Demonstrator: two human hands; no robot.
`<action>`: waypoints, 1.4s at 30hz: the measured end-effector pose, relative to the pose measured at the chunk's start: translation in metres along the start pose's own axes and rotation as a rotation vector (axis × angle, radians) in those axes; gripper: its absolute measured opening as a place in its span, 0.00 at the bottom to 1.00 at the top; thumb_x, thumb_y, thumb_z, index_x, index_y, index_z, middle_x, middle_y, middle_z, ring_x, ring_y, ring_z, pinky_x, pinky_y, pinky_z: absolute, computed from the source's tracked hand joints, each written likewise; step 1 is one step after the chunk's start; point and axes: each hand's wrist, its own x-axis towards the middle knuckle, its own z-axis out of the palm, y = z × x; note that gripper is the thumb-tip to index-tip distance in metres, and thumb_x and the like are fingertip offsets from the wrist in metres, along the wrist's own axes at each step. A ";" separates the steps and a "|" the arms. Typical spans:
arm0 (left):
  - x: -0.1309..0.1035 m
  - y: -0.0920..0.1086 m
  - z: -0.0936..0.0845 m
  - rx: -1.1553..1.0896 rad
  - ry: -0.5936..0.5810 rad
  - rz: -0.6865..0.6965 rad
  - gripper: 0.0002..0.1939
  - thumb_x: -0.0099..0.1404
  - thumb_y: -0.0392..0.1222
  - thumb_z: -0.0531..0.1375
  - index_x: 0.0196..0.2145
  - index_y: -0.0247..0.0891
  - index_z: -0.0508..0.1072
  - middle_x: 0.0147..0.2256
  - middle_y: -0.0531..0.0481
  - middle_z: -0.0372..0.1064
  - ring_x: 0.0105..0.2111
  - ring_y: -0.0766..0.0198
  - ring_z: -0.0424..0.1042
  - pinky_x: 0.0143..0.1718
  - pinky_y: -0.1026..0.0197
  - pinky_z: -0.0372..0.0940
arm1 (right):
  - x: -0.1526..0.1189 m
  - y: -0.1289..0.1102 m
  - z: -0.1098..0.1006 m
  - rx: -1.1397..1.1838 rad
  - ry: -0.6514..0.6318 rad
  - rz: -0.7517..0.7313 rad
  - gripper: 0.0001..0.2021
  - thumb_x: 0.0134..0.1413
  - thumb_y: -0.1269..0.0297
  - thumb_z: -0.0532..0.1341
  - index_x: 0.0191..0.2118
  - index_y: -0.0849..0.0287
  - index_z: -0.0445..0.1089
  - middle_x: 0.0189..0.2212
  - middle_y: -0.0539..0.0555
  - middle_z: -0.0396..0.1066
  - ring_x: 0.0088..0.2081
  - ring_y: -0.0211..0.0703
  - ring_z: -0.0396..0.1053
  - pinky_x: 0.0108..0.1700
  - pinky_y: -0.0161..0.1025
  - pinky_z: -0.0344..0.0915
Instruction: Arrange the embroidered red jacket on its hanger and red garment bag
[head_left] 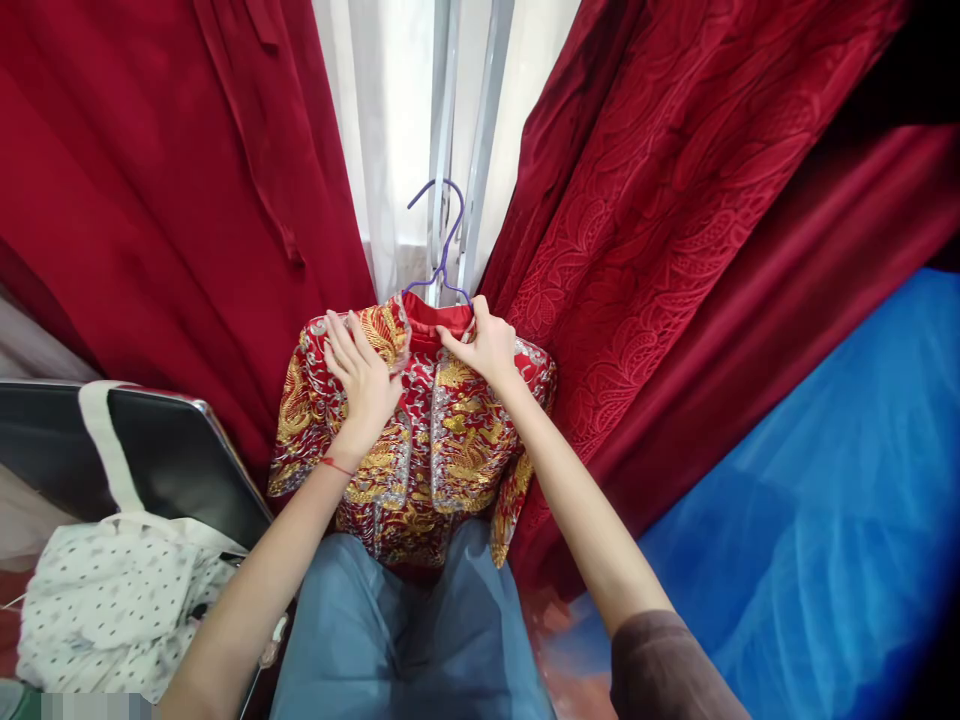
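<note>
A red jacket (469,455) with gold and silver embroidery hangs on a purple hanger (444,262), its hook rising free above the collar. Flat against the front at the left shoulder lies my left hand (361,380), fingers stretched out over the cloth. My right hand (484,345) pinches the right side of the collar beside the hanger, thumb on the inner red lining. The lower part of the jacket rests against my knees. Inside the jacket, the hanger's arms are hidden.
Red curtains (150,150) hang at the left, and patterned red cloth (637,200) at the right. Behind are metal poles (480,130) and white sheer fabric. A dotted white bag (112,600) sits on a black chair (180,450). Blue tulle (825,520) spreads at the lower right.
</note>
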 end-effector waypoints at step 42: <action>0.177 -0.050 -0.064 -0.300 -1.059 0.219 0.35 0.65 0.67 0.43 0.38 0.42 0.81 0.36 0.41 0.80 0.35 0.55 0.78 0.36 0.57 0.71 | 0.005 0.014 0.007 0.156 -0.092 0.023 0.15 0.54 0.57 0.54 0.42 0.57 0.72 0.21 0.48 0.70 0.26 0.45 0.67 0.33 0.37 0.56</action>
